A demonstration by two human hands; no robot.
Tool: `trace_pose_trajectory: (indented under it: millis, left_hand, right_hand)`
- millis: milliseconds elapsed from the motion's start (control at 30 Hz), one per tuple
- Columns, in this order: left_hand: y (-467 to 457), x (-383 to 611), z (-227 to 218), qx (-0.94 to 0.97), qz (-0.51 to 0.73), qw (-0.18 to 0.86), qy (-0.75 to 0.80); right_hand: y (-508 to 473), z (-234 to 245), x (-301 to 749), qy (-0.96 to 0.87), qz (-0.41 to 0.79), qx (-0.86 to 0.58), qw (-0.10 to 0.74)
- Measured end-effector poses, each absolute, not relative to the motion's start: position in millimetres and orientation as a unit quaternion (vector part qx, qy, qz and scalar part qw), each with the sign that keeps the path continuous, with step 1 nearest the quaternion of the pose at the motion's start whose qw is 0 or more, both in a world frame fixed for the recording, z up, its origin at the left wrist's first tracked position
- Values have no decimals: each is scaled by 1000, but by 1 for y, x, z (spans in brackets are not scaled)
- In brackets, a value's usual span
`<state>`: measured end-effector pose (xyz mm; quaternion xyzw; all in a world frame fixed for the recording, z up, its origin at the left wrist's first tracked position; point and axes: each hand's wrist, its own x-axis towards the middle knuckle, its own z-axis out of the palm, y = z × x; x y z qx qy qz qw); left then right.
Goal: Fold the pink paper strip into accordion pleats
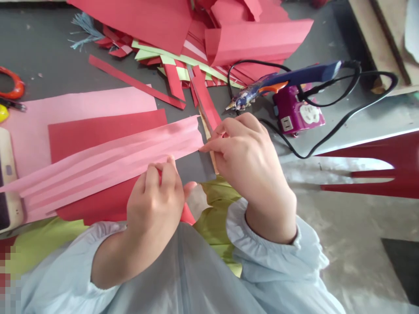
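Observation:
A pink pleated paper, with folds running along its length, lies slanted across the table edge. My left hand rests at its lower edge, fingers curled down onto the paper and thumb sticking out to the right. At the paper's right end, my right hand is closed, with a fingertip at the lower corner; its other fingertips are partly hidden. Beneath the pleats lie a red sheet and a larger pale pink sheet. A narrow red strip runs down toward my right fingers.
Red paper sheets and green strips are heaped at the back. A blue glue gun with a black cord lies against a purple power socket block. Orange scissor handles and a phone sit at the left.

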<state>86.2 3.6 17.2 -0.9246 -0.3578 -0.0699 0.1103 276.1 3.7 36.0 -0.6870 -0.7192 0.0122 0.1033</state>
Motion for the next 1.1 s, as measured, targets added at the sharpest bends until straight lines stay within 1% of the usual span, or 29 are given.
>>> trace_pose_trajectory:
  millis: [67,133,233,400,500,533,567,733,900,1100]
  left_hand:
    - [-1,82,17,-916,-60,152,-367]
    - [-5,76,17,-910,-55,168,-376]
    - [-10,65,16,-900,-65,165,-399]
    - [-20,39,3,-875,-115,153,-445]
    - [-27,19,-2,-863,-114,205,-447]
    - [-29,11,-2,-862,-106,221,-445]
    - [-31,4,-1,-861,-97,229,-443]
    - [-38,-25,5,-863,-94,225,-443]
    - [-40,-46,7,-851,-98,241,-455]
    - [-36,-65,10,-858,-108,231,-445]
  right_hand:
    - [3,37,270,-723,-26,-686,82]
    - [3,37,264,-725,-55,-684,60]
    - [2,38,258,-728,-70,-680,45]
    - [-1,36,256,-726,-94,-681,26]
    - [-3,35,254,-726,-131,-675,19]
    - [-4,35,253,-741,-120,-661,-1]
    - [-4,34,253,-732,-142,-666,21]
    - [-4,28,252,-721,-139,-678,10]
    - [-5,27,250,-721,-148,-677,0]
    - [-4,30,242,-710,-151,-686,-43]
